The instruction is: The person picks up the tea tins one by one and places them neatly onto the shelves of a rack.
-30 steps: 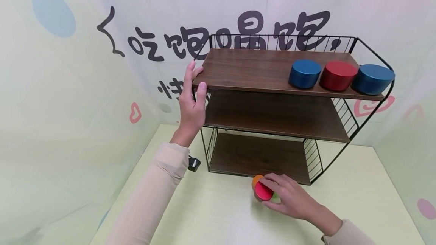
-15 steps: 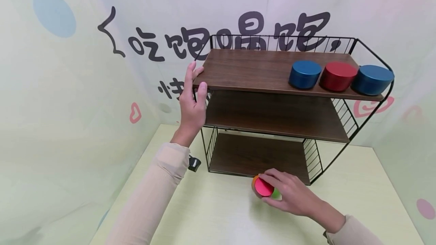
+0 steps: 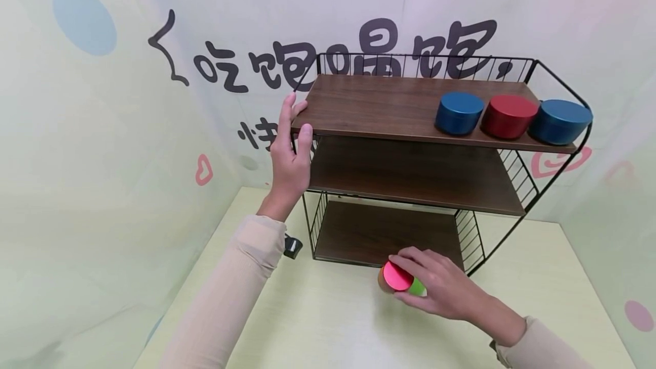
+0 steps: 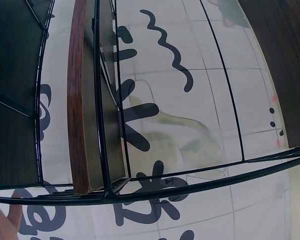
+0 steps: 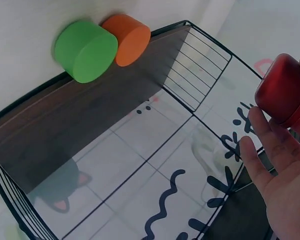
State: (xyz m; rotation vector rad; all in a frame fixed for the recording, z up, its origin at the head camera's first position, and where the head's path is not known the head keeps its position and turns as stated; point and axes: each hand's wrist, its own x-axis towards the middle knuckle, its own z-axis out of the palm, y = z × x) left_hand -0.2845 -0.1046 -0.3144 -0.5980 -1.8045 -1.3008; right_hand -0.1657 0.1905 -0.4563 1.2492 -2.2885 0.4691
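Note:
My right hand (image 3: 442, 285) holds a small round red tin (image 5: 282, 90) by its sides, its lid up in the head view. Below the tin, an orange cylinder (image 5: 131, 40) and a green cylinder (image 5: 87, 52) stand side by side on the table at the rack's front edge. The tin partly covers both in the head view. At the upper left corner of the three-tier shelf rack (image 3: 379, 104), my left hand (image 3: 290, 158) grips the frame, its thumb at the front edge of the board. Only a bit of that hand shows in the left wrist view.
On the top shelf's right end stand a blue tin (image 3: 459, 113), a dark red tin (image 3: 509, 115) and another blue tin (image 3: 560, 122). A small black object (image 3: 292, 246) lies left of the rack. Thin black wires (image 5: 202, 70) close the rack's sides; walls flank the table (image 3: 328, 312).
My right hand has raised the red tin slightly, showing more of the green cylinder. The left hand stays on the rack.

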